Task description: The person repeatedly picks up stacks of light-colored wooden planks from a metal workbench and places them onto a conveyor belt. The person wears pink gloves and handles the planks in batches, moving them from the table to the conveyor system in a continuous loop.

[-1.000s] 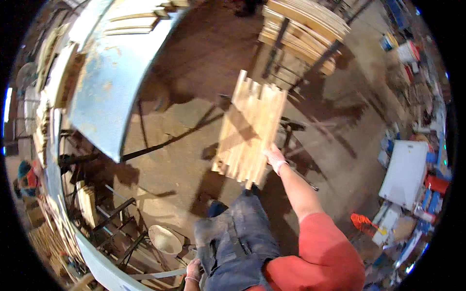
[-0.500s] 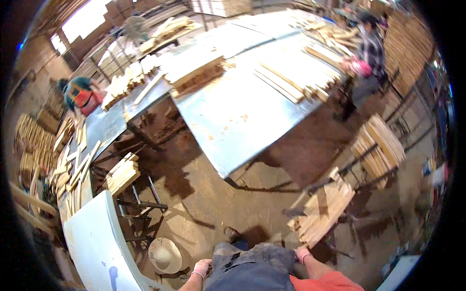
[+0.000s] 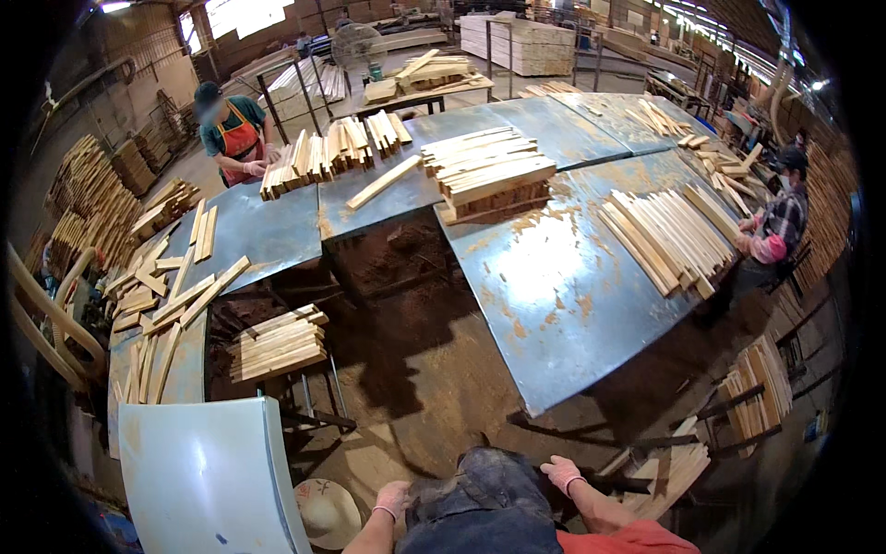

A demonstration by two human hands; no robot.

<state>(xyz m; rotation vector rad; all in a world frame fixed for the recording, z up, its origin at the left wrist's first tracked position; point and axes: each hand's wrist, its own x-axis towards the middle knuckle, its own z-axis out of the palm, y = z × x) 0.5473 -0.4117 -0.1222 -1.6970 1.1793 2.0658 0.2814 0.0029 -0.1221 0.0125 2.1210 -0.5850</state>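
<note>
Head cam: the pale wood slats [image 3: 681,473] nearest the R hand [image 3: 560,473] lie in a low pile at lower R, past the R wrist. R fingers are part spread w/ nothing seen in them; L hand [image 3: 394,499] is curled by the dark trousers [image 3: 480,503], can't tell if it has anything. Slats look stiff & dry, prob. not too heavy; loose ones may slide, so best grab both long sides. Dark rack bars [image 3: 736,403] stand nearby, & the big metal table [image 3: 554,346] blocks the way ahead.
</note>
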